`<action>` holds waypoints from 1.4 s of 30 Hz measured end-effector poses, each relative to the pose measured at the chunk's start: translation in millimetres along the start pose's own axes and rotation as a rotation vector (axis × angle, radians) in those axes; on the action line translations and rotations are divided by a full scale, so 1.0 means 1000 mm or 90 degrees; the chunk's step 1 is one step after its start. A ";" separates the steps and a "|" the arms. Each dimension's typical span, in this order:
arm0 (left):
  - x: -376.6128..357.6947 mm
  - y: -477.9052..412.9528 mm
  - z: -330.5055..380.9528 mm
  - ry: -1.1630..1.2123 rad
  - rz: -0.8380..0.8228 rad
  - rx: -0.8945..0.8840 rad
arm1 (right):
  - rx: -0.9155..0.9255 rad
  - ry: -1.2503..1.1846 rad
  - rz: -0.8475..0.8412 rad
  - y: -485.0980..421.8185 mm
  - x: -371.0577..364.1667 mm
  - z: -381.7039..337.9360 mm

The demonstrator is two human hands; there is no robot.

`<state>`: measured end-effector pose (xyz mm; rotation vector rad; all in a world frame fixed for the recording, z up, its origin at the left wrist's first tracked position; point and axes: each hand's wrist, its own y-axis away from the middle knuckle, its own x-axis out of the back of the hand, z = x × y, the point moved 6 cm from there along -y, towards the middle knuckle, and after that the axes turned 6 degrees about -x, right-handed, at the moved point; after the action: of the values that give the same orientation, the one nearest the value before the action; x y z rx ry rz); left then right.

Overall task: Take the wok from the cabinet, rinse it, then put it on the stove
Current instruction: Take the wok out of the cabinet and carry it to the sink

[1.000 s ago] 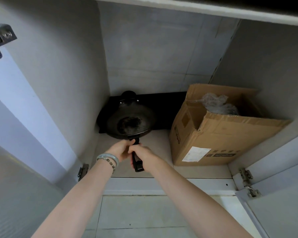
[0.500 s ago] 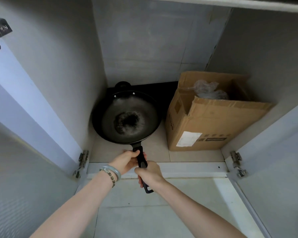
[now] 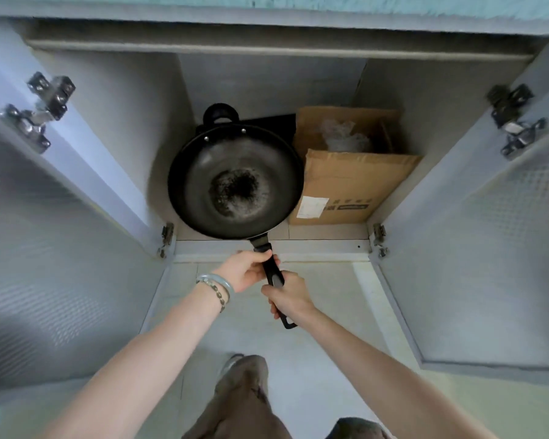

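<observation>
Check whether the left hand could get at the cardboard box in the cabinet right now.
Probably not without letting go: the left hand grips the wok handle, and the wok itself sits between that hand and the cardboard box.

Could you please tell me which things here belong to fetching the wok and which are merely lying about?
In the job:
wok, gripped at its handle by left hand and right hand
cabinet, doors open

Lying about:
cardboard box beside the wok
crumpled plastic inside the box
</observation>
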<state>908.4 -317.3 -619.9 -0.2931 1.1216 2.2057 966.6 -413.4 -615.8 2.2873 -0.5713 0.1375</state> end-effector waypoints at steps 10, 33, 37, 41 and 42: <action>-0.095 0.173 -0.056 0.057 0.078 0.115 | -0.084 0.049 -0.027 0.200 0.056 0.023; -0.272 0.533 -0.064 0.140 0.147 0.067 | -0.030 0.217 -0.147 0.562 0.166 -0.031; -0.286 0.565 -0.055 0.145 0.115 0.055 | 0.001 0.225 -0.143 0.598 0.175 -0.044; -0.300 0.584 -0.045 0.146 0.097 0.042 | 0.035 0.236 -0.111 0.623 0.188 -0.058; -0.301 0.586 -0.041 0.152 0.097 0.035 | 0.043 0.248 -0.105 0.624 0.190 -0.063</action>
<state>767.8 -735.3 -129.4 -0.4707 1.3716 2.3126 865.0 -818.7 -110.6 2.2784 -0.1780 0.5145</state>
